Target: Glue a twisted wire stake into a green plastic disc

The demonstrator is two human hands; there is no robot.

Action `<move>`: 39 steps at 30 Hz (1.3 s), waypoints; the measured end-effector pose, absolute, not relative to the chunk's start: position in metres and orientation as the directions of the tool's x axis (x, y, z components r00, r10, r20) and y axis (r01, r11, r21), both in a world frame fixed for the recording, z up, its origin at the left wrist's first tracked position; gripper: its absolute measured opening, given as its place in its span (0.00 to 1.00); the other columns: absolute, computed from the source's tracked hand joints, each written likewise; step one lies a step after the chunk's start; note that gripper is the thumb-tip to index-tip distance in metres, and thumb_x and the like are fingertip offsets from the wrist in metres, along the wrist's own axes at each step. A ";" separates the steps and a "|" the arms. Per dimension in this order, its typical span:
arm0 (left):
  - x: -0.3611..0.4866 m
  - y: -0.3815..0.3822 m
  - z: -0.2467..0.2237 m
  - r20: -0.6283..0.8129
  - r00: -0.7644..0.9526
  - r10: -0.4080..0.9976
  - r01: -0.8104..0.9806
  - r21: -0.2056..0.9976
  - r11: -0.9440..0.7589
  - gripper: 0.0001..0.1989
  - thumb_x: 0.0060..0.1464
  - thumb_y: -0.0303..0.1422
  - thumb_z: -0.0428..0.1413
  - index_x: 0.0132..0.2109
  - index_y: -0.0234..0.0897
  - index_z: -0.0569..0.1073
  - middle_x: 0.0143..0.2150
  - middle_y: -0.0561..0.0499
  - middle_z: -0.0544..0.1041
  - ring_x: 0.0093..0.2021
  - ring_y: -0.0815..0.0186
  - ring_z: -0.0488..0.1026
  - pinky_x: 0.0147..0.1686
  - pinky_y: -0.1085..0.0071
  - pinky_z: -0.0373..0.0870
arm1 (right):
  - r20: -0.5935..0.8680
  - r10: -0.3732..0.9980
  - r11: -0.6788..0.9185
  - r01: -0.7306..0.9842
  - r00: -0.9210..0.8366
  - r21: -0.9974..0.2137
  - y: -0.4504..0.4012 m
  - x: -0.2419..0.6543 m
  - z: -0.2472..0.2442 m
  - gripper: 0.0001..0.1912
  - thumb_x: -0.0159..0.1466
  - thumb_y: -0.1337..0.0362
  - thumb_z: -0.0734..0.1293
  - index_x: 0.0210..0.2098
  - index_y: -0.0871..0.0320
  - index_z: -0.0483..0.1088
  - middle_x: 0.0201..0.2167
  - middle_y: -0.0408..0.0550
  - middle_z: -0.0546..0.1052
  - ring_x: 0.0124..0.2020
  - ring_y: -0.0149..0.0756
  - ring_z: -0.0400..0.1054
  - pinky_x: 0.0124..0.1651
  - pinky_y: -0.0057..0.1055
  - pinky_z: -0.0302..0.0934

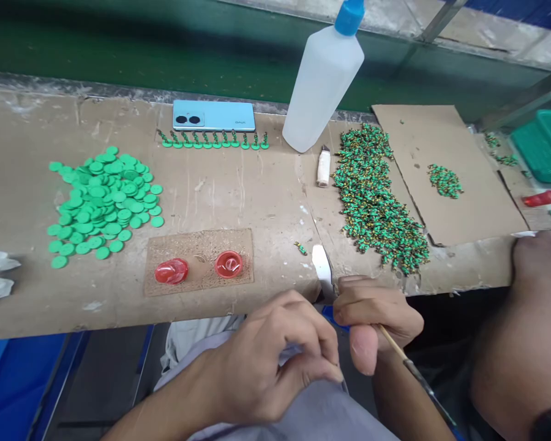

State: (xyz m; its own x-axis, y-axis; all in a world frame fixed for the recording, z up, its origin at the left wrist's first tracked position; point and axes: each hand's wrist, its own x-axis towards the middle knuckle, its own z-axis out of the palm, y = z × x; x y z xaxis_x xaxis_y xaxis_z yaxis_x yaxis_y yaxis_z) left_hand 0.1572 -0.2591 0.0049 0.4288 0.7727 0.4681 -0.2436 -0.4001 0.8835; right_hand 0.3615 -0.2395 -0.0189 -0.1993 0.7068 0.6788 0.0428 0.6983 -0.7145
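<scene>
My left hand (284, 361) is closed in a pinch over my lap; whatever lies between thumb and fingers is too small to make out. To its right, my right hand (379, 312) is closed around a thin wooden stick (392, 343) with a dark far part. Past the hands, a single small green-and-gold piece (300, 248) lies on the brown table cover (275, 214). A red cap-like cup (228, 264) and a red glossy piece (171, 271) rest on a tan board (197, 245). A large pile of green-and-gold pieces (376, 190) spreads beyond my right hand.
Green discs (105, 196) are heaped at the left. Small figures on green discs (215, 144) line up before a blue phone (213, 116). A white bottle (324, 86) stands behind a small white-wrapped tool (323, 168). At the right are cardboard (477, 184), a green basket (544, 147) and another person's arm (523, 331).
</scene>
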 end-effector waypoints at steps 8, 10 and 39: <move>0.170 -0.260 0.003 0.461 0.373 0.805 -0.331 0.877 -0.349 0.12 0.70 0.24 0.62 0.49 0.40 0.65 0.41 0.50 0.84 0.41 0.68 0.83 0.44 0.70 0.79 | 0.656 0.720 0.667 -0.035 -0.228 -0.744 -0.245 0.352 -0.025 0.23 0.74 0.49 0.69 0.29 0.58 0.70 0.18 0.38 0.69 0.16 0.26 0.61 0.23 0.28 0.54; 0.171 -0.259 0.003 0.448 0.396 0.801 -0.340 0.882 -0.326 0.12 0.70 0.25 0.62 0.48 0.41 0.66 0.40 0.51 0.83 0.40 0.67 0.82 0.44 0.69 0.79 | 0.648 0.723 0.655 -0.060 -0.238 -0.753 -0.246 0.352 -0.026 0.22 0.75 0.50 0.69 0.29 0.57 0.70 0.18 0.38 0.69 0.16 0.26 0.60 0.23 0.29 0.53; 0.168 -0.269 -0.003 0.427 0.427 0.797 -0.212 0.904 -0.371 0.23 0.50 0.13 0.50 0.44 0.44 0.53 0.36 0.54 0.71 0.35 0.65 0.73 0.36 0.64 0.72 | 0.737 0.551 0.834 0.267 -0.392 -0.482 -0.241 0.370 -0.003 0.17 0.79 0.62 0.64 0.34 0.62 0.73 0.22 0.46 0.74 0.18 0.31 0.64 0.23 0.34 0.51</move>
